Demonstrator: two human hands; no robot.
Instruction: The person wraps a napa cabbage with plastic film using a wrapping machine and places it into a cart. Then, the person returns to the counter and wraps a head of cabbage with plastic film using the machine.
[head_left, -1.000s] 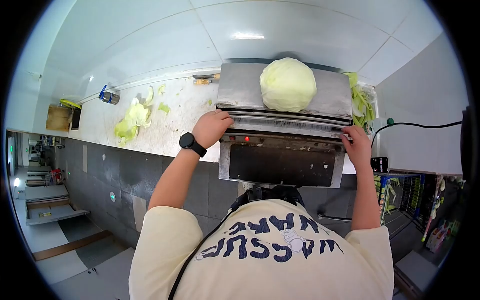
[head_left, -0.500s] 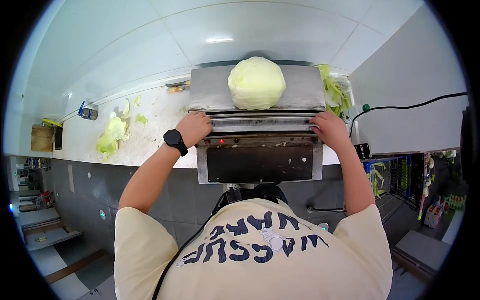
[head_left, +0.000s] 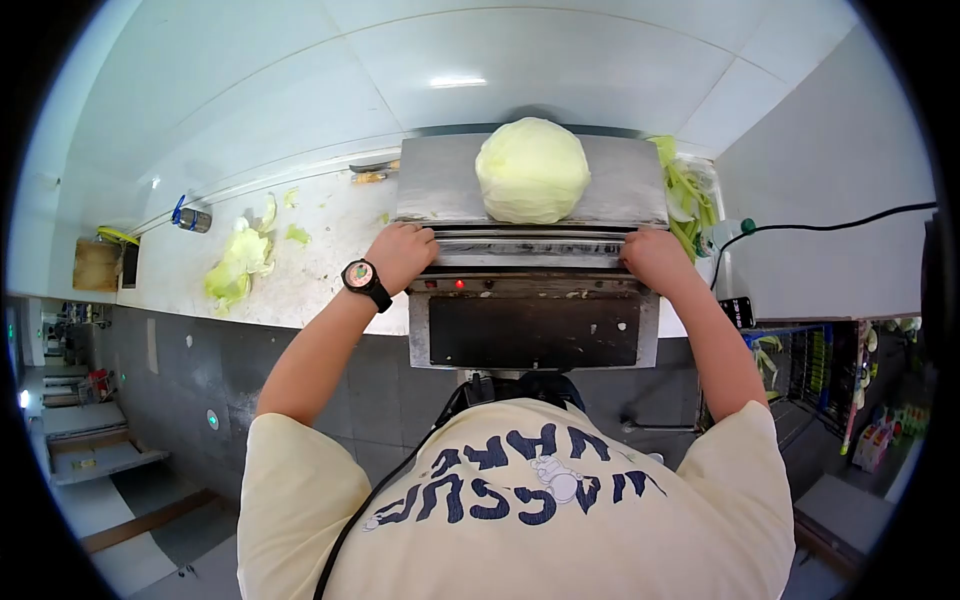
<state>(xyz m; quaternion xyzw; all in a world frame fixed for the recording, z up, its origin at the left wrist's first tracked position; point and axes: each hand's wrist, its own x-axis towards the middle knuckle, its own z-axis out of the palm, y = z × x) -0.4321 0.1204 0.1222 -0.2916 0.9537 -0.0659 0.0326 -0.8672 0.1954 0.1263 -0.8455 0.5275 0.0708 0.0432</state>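
A pale green cabbage (head_left: 532, 170) rests on the metal top of a wrapping machine (head_left: 430, 180). Below it, a shiny strip of what looks like clear film (head_left: 530, 249) spans the machine's front slot. At the strip's left end is my left hand (head_left: 403, 253), its fingers closed at the edge and a black watch (head_left: 362, 277) on the wrist. My right hand (head_left: 655, 260) is closed at the right end, fingers curled downward. The film between the fingertips is hard to see. A dark plate (head_left: 533, 331) lies in front, under a red light (head_left: 460, 284).
Loose cabbage leaves (head_left: 240, 264) and a blue-topped jar (head_left: 191, 216) lie on the white counter (head_left: 325, 260). Knives (head_left: 372, 173) are left of the machine. Green trimmings (head_left: 685, 200), a black cable (head_left: 830, 224) and a phone (head_left: 738, 312) are at the right.
The camera view has shifted. My right hand's fingers, more spread a second ago, are now curled in at the strip's right end. My left hand stays at the left end. The cabbage stays put.
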